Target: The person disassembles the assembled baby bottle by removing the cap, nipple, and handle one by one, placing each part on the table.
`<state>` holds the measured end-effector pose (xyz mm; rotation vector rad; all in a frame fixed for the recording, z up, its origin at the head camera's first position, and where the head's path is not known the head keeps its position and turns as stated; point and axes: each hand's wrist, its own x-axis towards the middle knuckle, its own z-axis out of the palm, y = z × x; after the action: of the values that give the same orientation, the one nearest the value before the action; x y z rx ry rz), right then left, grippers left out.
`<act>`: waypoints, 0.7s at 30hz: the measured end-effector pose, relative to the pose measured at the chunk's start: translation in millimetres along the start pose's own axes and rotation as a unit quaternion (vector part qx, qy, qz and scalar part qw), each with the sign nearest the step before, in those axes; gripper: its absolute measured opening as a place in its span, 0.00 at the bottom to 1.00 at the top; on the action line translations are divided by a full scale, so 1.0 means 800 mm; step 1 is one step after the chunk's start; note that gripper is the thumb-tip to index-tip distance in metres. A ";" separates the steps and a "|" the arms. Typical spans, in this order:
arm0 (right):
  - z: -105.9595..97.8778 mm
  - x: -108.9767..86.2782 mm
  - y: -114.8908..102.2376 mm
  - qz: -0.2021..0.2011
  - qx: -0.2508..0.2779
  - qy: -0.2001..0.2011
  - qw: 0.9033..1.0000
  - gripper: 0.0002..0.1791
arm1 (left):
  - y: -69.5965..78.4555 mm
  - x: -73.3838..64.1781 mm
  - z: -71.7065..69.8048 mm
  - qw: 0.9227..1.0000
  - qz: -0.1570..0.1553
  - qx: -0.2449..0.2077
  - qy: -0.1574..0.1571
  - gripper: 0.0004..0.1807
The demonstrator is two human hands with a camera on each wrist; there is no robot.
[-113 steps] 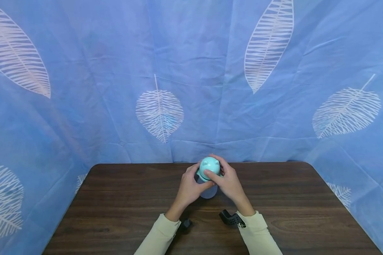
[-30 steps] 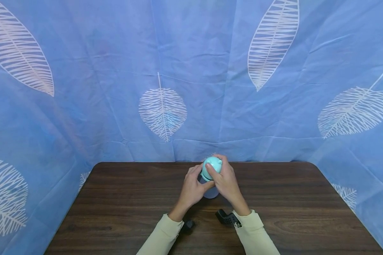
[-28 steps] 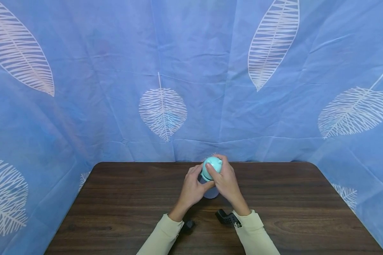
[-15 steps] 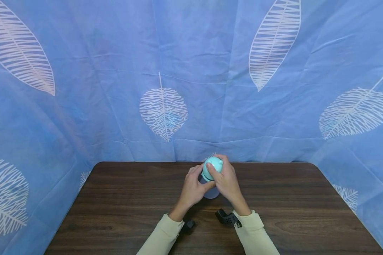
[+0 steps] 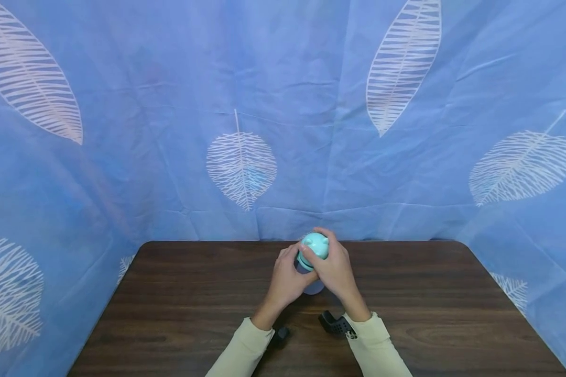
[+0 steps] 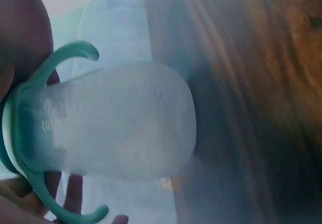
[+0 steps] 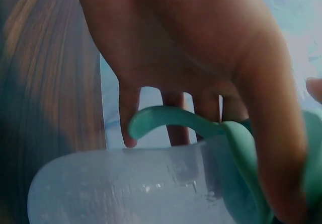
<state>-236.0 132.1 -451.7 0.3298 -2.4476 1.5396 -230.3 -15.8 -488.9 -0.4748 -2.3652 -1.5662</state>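
Observation:
A baby bottle with a clear, frosted body (image 5: pixel 315 287) is upright near the table's middle, between both hands. Its rounded aqua lid (image 5: pixel 316 242) carries small ear-like bumps. Two curved green handles (image 6: pixel 68 53) flank the neck in the left wrist view, and small printed marks show on the body. My left hand (image 5: pixel 285 276) grips the bottle around its neck, below the lid. From the right, my right hand (image 5: pixel 336 266) grips the lid, thumb across its near side and fingers behind it. In the right wrist view these fingers pass behind one handle (image 7: pixel 168 117).
The dark wooden table (image 5: pixel 179 293) has rounded far corners. Behind it hangs a blue cloth (image 5: pixel 302 157) printed with white leaves. Black wrist mounts (image 5: pixel 335 323) sit below the cream sleeves (image 5: pixel 377 343), close over the table.
The lid's ears have turned relative to half a second ago, and my right thumb has shifted left across it. My left hand keeps its hold; the bottle stays nearly in place.

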 end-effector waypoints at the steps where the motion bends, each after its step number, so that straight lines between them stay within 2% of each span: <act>1: 0.000 0.000 0.000 0.001 -0.004 0.007 1.000 0.37 | 0.001 0.000 0.001 1.000 0.002 0.002 0.002 0.39; 4: 0.001 0.000 -0.002 -0.003 -0.008 0.022 1.000 0.38 | 0.005 -0.001 0.005 1.000 0.009 0.015 0.015 0.38; 8: 0.003 0.000 -0.003 -0.016 -0.007 0.033 0.999 0.33 | 0.004 0.001 0.006 0.999 0.016 0.030 0.032 0.33; 12: 0.003 0.001 -0.004 -0.027 -0.007 0.030 0.999 0.28 | 0.000 0.002 0.004 0.999 0.018 0.033 0.029 0.31; 21: 0.000 0.004 -0.002 -0.023 0.015 0.009 1.000 0.24 | 0.000 0.001 0.004 0.999 0.018 0.017 0.024 0.33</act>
<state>-238.8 131.0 -449.0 0.3735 -2.3883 1.5532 -231.3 -12.6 -489.7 -0.4642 -2.3311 -1.5012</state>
